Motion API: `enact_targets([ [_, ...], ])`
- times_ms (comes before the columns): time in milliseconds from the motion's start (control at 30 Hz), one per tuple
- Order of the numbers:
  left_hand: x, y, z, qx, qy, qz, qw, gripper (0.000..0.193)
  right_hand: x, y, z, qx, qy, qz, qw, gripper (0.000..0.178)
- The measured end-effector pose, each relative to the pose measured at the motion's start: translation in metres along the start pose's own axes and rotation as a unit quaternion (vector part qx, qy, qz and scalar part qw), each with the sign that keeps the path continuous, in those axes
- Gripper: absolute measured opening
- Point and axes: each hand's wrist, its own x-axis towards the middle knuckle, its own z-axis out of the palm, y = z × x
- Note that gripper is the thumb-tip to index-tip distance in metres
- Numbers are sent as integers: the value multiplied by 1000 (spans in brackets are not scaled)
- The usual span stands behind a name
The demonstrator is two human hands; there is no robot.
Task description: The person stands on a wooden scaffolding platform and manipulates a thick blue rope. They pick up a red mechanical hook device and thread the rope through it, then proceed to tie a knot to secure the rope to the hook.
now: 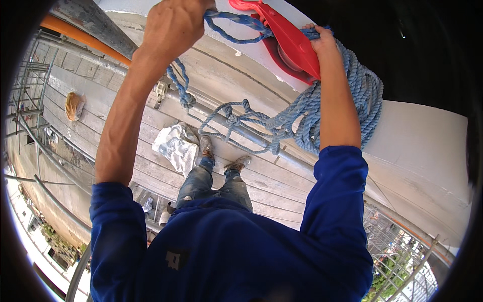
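Both my arms reach up overhead. My left hand [173, 22] is closed around a strand of blue rope [239, 22] that runs to a red pulley block [292, 40]. On the pulley's right side, my right hand [322, 43] grips the block together with a thick coil of the same blue rope [362, 95], which hangs over my right forearm. Knotted loops of the rope [234, 121] dangle between my arms. Below are my blue shirt, jeans and boots [205, 146].
I stand on a scaffold deck of grey wooden planks [126, 126] high above the ground. A metal scaffold tube [241, 131] crosses in front of my feet. A crumpled white sack [173, 146] lies by my left boot. A pale concrete wall [422, 151] rises on the right.
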Motion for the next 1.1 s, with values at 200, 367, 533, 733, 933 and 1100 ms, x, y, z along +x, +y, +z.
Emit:
enact_targets([
  [200,55,9,-58,-313,-289,-173,888,22,6,0,-9,106,10,-54,993,9],
  [367,55,18,-40,-565,-167,-330,737,17,-9,16,15,-4,-15,-62,998,7],
  [533,37,-1,-32,-92,-282,-147,944,25,-4,9,4,1,10,-88,996,5],
  [733,36,-25,-41,-168,-205,-203,943,40,-26,14,18,-55,7,-92,994,3],
  [933,47,26,16,-666,-96,-365,644,35,-37,13,25,105,150,-143,973,12],
  [1100,27,10,44,-655,-298,-368,590,78,-32,9,20,125,146,-145,971,16],
])
